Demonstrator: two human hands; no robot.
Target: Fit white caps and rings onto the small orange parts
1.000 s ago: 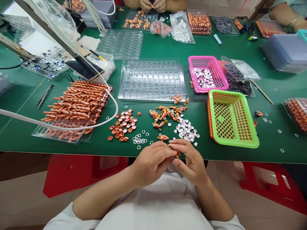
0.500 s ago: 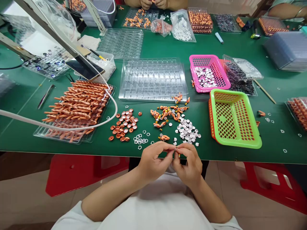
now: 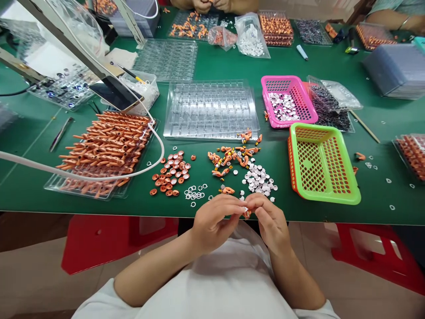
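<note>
Near the table's front edge my left hand (image 3: 212,223) and my right hand (image 3: 272,221) meet at the fingertips. Between them is a small orange part (image 3: 246,214) with a white bit on it; both hands pinch it. Just beyond lie a loose orange piece (image 3: 227,190), a pile of white caps (image 3: 260,180) and a heap of orange pieces with yellow bits (image 3: 234,157). To the left are white rings (image 3: 195,194) and round orange cups (image 3: 172,170), some with white insides.
A green basket (image 3: 323,166) and a pink basket (image 3: 288,102) with white pieces stand right. A clear tray (image 3: 211,110) lies ahead. Orange sticks (image 3: 113,141) are stacked left under a white cable (image 3: 162,150). Another person's hands (image 3: 212,5) are across the table.
My right hand has shifted slightly right and its fingers have moved. More of the orange part and a white bit now show between my fingertips.
</note>
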